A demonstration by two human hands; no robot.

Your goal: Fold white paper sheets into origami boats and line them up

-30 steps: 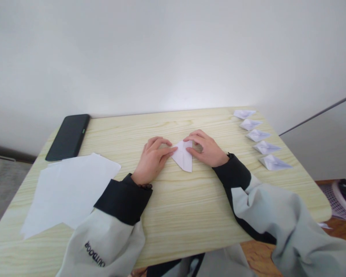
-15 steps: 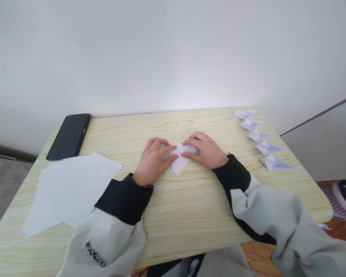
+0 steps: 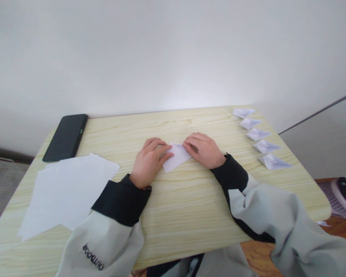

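Note:
A small folded piece of white paper (image 3: 176,157) lies between my hands near the middle of the table. My left hand (image 3: 150,159) pinches its left side between thumb and fingers. The thumb and fingers of my right hand (image 3: 204,150) close on its upper right corner. The paper's lower edge points toward me, and its plain face shows. My fingertips hide parts of its top edge and corners.
Several folded white paper boats (image 3: 265,146) stand in a row along the table's right side. On the left lies a stack of white paper sheets (image 3: 66,192), with a black phone (image 3: 65,137) behind it. A pink basket (image 3: 336,200) stands on the floor at right.
The paper between my hands has been turned, from a downward-pointing shape with visible folds to a plainer face. My right fingers have shifted to its upper right corner.

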